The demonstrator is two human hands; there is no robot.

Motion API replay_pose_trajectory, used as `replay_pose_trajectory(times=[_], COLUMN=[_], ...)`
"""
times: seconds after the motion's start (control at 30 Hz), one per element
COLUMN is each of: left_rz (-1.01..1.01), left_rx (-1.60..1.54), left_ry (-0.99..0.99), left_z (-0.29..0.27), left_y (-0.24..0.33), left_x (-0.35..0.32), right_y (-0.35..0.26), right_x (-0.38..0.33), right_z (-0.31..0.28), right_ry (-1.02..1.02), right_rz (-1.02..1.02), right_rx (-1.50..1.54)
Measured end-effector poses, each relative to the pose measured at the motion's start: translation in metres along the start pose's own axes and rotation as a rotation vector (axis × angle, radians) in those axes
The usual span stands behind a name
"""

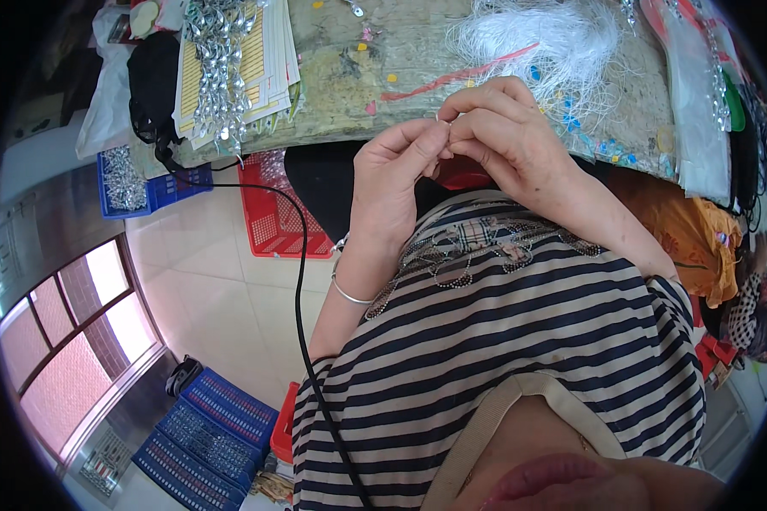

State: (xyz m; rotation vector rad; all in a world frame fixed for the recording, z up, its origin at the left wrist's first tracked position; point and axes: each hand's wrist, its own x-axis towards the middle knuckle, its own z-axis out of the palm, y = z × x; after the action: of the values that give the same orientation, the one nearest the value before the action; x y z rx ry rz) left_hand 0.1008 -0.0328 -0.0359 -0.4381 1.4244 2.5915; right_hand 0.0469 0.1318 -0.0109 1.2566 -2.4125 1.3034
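My left hand (394,175) and my right hand (524,145) meet at the near edge of the worktable (324,115). Both are closed, thumb and fingertips pinched together and touching the other hand. Whatever sits between the fingertips is too small to make out; only a tiny whitish bit shows there. Just beyond my right hand lies a loose tangle of white thread (562,34). A thin red strip (460,72) runs across the tabletop toward it. Small blue, yellow and pink scraps are scattered around.
Strings of shiny silver pieces (217,68) lie over paper sheets (273,60) on the left. A black cable (300,281) hangs down past my left arm. Below the table stand a red basket (268,234) and a blue crate (166,196). An orange bag (694,243) is at right.
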Motion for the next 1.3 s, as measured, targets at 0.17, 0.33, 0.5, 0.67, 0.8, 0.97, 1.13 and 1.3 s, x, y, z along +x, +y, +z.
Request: replay_pose_trajectory(times=[0.17, 0.33, 0.5, 0.67, 0.8, 0.97, 1.13, 1.3], left_rz=[0.06, 0.21, 0.546, 0.487, 0.153, 0.044, 0.095, 0.216], left_rx=[0.027, 0.205, 0.594, 0.585, 0.26, 0.122, 0.151, 0.296], left_ry=[0.031, 0.016, -0.034, -0.037, -0.007, -0.029, 0.048, 0.085], left_z=[0.007, 0.009, 0.005, 0.006, 0.01, 0.006, 0.008, 0.012], left_y=[0.002, 0.004, 0.002, 0.003, 0.006, 0.006, 0.005, 0.005], left_x=[-0.002, -0.005, -0.003, -0.004, -0.004, -0.003, -0.004, -0.006], right_y=[0.001, 0.005, 0.005, 0.009, 0.008, 0.01, 0.01, -0.003], right_x=[-0.003, -0.009, -0.002, 0.001, 0.004, 0.004, 0.005, -0.002], right_z=[-0.002, -0.002, -0.004, -0.002, -0.003, 0.001, -0.007, -0.011], right_ry=[0.019, -0.022, -0.104, -0.074, -0.048, -0.028, 0.072, 0.068], right_rz=[0.043, 0.379, 0.603, 0.425, 0.307, 0.371, 0.357, 0.251], right_rx=[-0.014, 0.437, 0.724, 0.597, 0.419, 0.514, 0.454, 0.284])
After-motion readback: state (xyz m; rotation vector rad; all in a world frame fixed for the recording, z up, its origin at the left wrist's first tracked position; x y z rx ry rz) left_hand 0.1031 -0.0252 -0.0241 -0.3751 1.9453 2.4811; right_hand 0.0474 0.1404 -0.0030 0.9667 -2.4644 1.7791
